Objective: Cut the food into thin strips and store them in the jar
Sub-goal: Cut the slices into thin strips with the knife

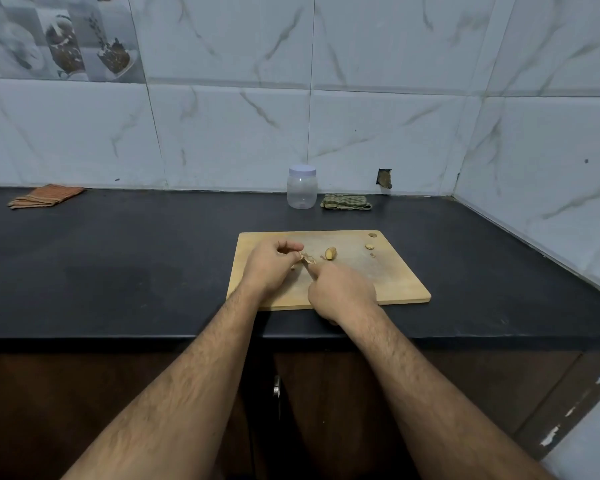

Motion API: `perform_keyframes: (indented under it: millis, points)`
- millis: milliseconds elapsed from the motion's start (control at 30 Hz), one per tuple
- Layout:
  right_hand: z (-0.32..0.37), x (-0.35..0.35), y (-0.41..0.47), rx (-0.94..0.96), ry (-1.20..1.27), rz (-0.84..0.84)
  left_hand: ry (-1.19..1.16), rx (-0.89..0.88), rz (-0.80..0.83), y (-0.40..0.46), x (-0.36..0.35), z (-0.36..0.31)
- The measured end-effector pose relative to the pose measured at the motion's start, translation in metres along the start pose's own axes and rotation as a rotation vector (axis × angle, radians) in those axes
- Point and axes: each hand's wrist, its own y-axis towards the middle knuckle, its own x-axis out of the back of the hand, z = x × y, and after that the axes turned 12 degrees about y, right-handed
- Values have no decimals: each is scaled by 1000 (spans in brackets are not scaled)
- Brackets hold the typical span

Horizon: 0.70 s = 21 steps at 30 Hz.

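Wooden cutting board (388, 285), left edge: the left hand (269, 266) pinches thin ginger slices (307, 259). The right hand (340, 292) is curled round a knife, its blade barely visible. Keep fingertips tucked and the cuts narrow; the ginger chunk (330, 253) waits mid-board.

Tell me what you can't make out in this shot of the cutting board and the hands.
- Knife: right hand covers whatever it grips; no blade clearly shows in the head view.
- Strips at the left hand: too small to count.
- Small pieces near the cutting board's far corner: too small to identify.
- Jar: looks empty, but too distant to be sure.
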Motion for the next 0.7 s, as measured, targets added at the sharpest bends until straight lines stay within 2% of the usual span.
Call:
perform_keyframes:
  millis: [267,700]
  points:
    - [-8,2,-8,-47,0,-21,63,55,-165,-2,-1,-1]
    - [11,-2,5,-66,-42,-19,166,37,-169,-4,0,-5]
